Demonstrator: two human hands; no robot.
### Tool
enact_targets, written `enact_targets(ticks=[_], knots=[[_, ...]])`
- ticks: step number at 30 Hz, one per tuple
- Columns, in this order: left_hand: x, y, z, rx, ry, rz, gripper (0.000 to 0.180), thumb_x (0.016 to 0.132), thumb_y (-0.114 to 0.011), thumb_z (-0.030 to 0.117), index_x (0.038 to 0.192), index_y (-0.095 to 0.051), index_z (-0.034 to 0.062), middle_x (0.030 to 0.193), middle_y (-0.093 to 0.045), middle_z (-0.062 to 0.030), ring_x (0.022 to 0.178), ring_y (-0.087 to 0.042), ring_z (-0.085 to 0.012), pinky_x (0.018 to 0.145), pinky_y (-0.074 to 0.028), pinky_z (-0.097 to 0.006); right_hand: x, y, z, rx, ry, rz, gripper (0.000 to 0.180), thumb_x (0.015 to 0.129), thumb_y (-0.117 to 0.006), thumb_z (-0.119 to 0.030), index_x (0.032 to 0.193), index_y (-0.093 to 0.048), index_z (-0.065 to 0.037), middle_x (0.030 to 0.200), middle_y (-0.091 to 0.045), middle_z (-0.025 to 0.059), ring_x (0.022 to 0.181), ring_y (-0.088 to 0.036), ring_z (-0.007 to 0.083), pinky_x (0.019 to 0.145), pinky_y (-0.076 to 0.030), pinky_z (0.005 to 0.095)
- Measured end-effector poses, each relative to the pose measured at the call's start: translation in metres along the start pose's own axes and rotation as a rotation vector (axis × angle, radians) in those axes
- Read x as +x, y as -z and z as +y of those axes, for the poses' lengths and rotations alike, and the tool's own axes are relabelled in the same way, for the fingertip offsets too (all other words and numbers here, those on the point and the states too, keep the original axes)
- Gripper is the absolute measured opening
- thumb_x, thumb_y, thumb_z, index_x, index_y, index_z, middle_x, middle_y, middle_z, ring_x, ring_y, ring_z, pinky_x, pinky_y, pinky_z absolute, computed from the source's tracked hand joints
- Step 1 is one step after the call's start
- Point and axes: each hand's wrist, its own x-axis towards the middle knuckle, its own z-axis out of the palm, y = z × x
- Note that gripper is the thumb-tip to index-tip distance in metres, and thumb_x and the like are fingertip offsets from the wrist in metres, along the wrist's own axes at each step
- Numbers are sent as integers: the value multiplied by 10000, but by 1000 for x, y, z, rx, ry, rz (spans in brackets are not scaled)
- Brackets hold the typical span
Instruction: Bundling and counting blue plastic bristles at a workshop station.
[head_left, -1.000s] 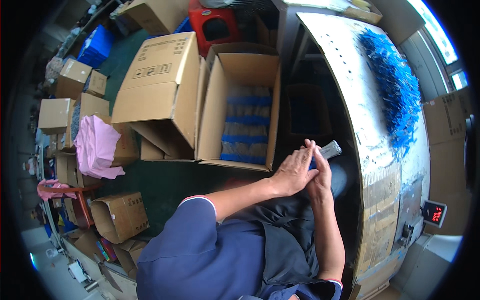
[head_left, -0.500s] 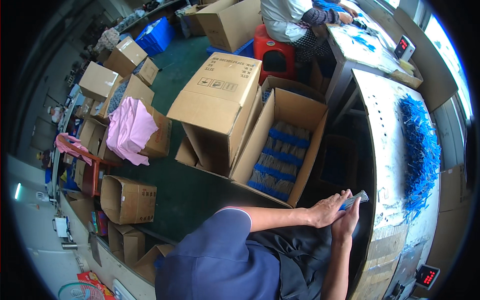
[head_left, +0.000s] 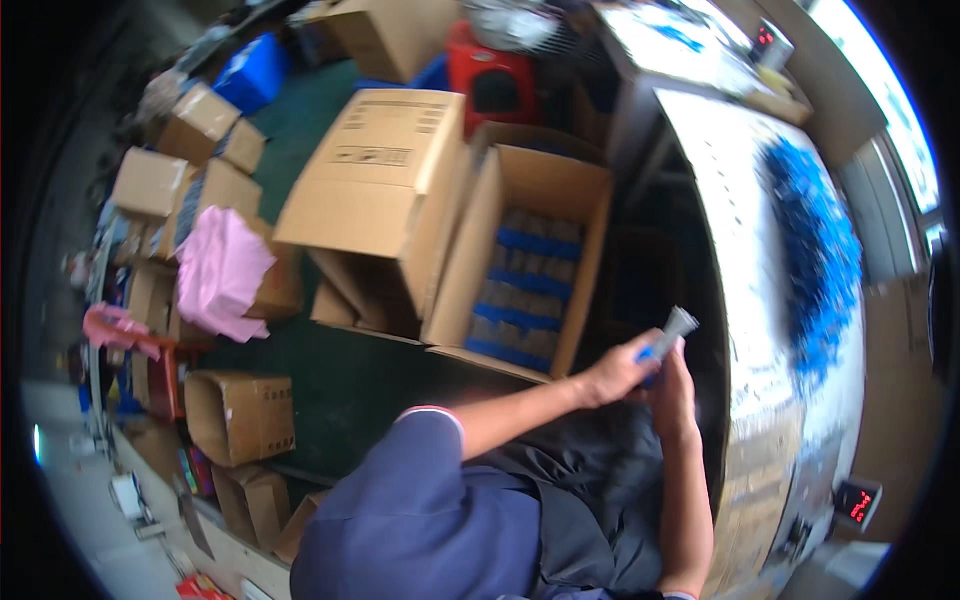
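Observation:
A bundle of thin strands, silvery grey at its upper end and blue lower down, is held between my two hands over my lap, just left of the table. My left hand is closed round its blue part. My right hand is closed against its other side, fingers partly hidden. The bundle slants up to the right. Ahead of my hands stands an open carton with several rows of similar blue-and-grey bundles. A heap of loose blue strands lies on the white worktable to the right.
A tall carton with its side flaps open stands left of the filled one. Behind them are a red stool and part of another person. Several cartons and a pink cloth are at left. A red-digit display sits near the table's near end.
The view has swung, so the scene sits further left and is blurred. My left fingers, earlier laid flat over the bundle, now wrap round it, and its grey end points more upward.

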Motion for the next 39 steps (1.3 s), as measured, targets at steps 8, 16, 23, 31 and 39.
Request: enact_targets(ticks=[8,16,23,31,39], knots=[[1,109,-43,-370,190,152,336,1082,-559,321,1281,-549,51,1070,-642,-58,865,-659,-137,580,-549,-259,28,34,-61,-585,574,456,468,980,-699,-175,1395,-547,-21,1354,-606,174,1221,-623,244,922,-564,362],[-3,209,-155,-183,366,542,335,1057,-590,351,1281,-573,102,953,-620,-20,779,-649,-130,505,-508,-251,123,67,-132,-1483,819,526,706,845,-791,-170,1470,-481,-63,1556,-442,200,1452,-389,402,1205,-334,474],[32,273,-216,344,631,755,613,1025,-579,324,1540,-413,36,1003,-672,-104,741,-655,-166,468,-516,-303,172,69,-139,-1829,704,561,820,813,-751,-92,1549,-390,-98,1612,-362,187,1525,-282,389,1262,-192,530],[85,336,-297,1002,772,744,642,1007,-593,356,1554,-376,98,1399,-566,-275,1262,-570,-464,1056,-466,-528,189,61,-144,-1866,679,597,790,829,-718,-73,1547,-392,-110,1607,-363,186,1512,-297,401,1256,-210,543],[136,348,-325,1047,756,808,630,1006,-603,338,1553,-367,131,1379,-551,-274,1266,-554,-463,1049,-466,-530,193,61,-142,-1897,609,611,859,828,-755,-62,1579,-353,-173,1634,-332,153,1529,-286,380,1266,-219,529]])
